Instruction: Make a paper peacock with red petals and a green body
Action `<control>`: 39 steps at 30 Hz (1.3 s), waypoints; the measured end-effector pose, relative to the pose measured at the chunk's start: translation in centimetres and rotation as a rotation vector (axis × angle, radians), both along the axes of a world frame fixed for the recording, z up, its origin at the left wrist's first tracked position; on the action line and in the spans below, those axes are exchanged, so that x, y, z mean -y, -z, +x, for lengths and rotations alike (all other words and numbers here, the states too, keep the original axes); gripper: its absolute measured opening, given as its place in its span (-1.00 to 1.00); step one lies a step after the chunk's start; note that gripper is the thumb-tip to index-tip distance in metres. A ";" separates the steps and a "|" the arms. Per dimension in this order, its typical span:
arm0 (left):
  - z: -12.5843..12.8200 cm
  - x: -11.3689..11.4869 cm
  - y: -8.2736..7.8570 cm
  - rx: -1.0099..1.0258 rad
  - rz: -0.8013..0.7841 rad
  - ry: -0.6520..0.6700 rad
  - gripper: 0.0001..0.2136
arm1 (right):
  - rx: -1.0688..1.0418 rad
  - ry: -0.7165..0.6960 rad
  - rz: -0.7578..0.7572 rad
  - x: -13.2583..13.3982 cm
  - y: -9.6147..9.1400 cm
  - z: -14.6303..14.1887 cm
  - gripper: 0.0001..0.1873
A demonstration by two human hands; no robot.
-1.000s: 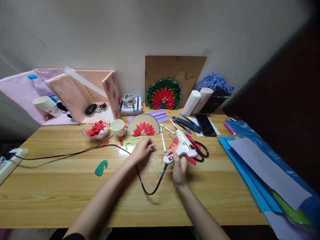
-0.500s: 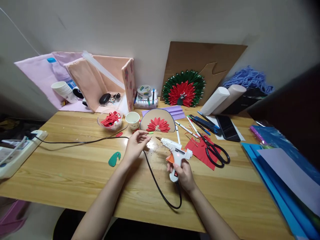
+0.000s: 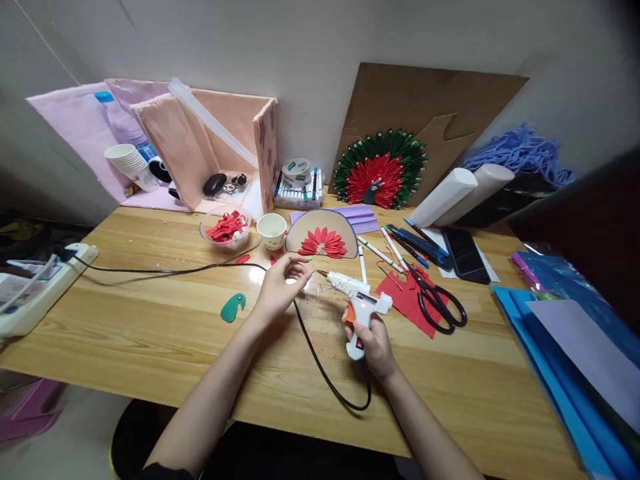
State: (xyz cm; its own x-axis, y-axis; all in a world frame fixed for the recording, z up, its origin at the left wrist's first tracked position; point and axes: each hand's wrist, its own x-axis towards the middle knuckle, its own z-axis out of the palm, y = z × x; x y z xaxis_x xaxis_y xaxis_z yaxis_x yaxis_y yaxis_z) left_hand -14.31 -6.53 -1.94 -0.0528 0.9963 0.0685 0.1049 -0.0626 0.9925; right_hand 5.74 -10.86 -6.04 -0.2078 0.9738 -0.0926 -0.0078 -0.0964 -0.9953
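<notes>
My right hand point(image 3: 374, 343) grips the handle of a white hot glue gun point(image 3: 356, 299), whose nozzle points left toward my left hand point(image 3: 280, 287). The left hand's fingers are pinched on a small thin piece right at the nozzle tip; I cannot make out what it is. The gun's black cord point(image 3: 320, 363) loops across the wooden table point(image 3: 150, 333) to a power strip point(image 3: 40, 293). Just behind my hands lies a half-round card with red paper petals point(image 3: 323, 240).
A teal paper cut-out point(image 3: 233, 308) lies left of my hand. Black scissors point(image 3: 440, 303) rest on red paper point(image 3: 405, 297). A paper cup point(image 3: 271, 230), a bowl of red scraps point(image 3: 226, 227), pens, a phone point(image 3: 464, 253) and a finished peacock fan point(image 3: 381, 175) stand behind. Blue sheets point(image 3: 560, 353) cover the right.
My right hand has lifted the glue gun from beside the scissors and turned its nozzle left. My left hand has risen off the table into a pinch at the tip.
</notes>
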 end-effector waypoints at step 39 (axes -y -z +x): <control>-4.6 2.5 2.1 0.076 -0.073 -0.344 -0.76 | -0.002 -0.205 0.151 0.1 -0.8 -5.8 -0.58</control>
